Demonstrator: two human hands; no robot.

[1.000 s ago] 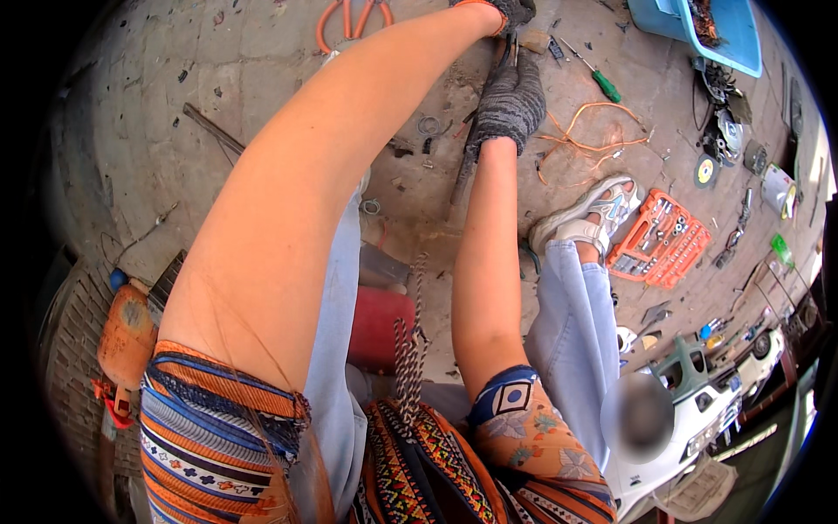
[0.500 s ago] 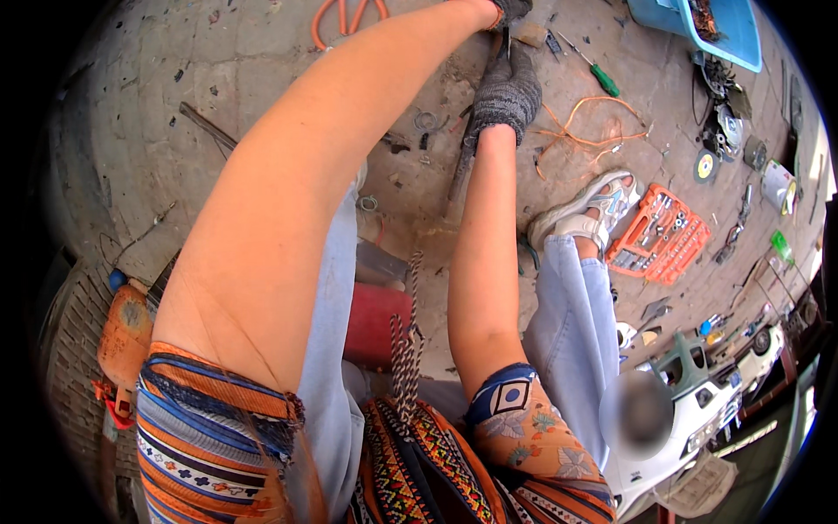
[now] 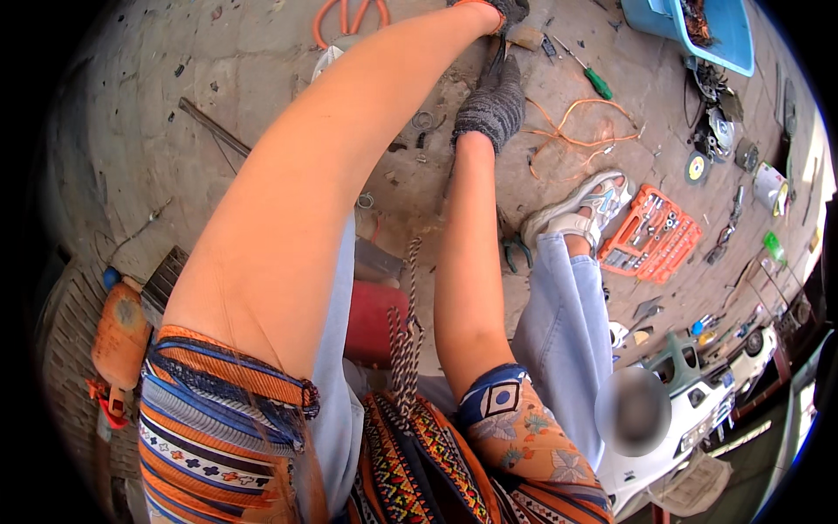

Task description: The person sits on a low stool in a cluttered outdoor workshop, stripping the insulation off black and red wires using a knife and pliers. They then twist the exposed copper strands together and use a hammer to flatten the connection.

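Note:
Both my hands wear dark grey knit gloves. My left hand [image 3: 513,12] is at the top edge, partly cut off, and its fingers do not show well enough to tell what they do. Just below it, my right hand [image 3: 491,109] is closed around a dark, narrow metal bar [image 3: 498,58], which points up toward the left hand. My right hand and forearm hide most of its length. Beside the left hand on the ground lies a brownish block-like piece [image 3: 525,37]. A green-handled screwdriver [image 3: 597,83] lies to the right.
Orange wire [image 3: 567,131] lies right of my hand. An orange socket set case [image 3: 650,234] lies open beside my sandaled foot [image 3: 585,205]; pliers [image 3: 517,251] lie left of it. A blue bin [image 3: 742,52] stands far right. A metal rod [image 3: 214,127] lies left.
My right hand has shifted slightly left and down, and its forearm now covers more of the bar. The pliers by my foot show more fully.

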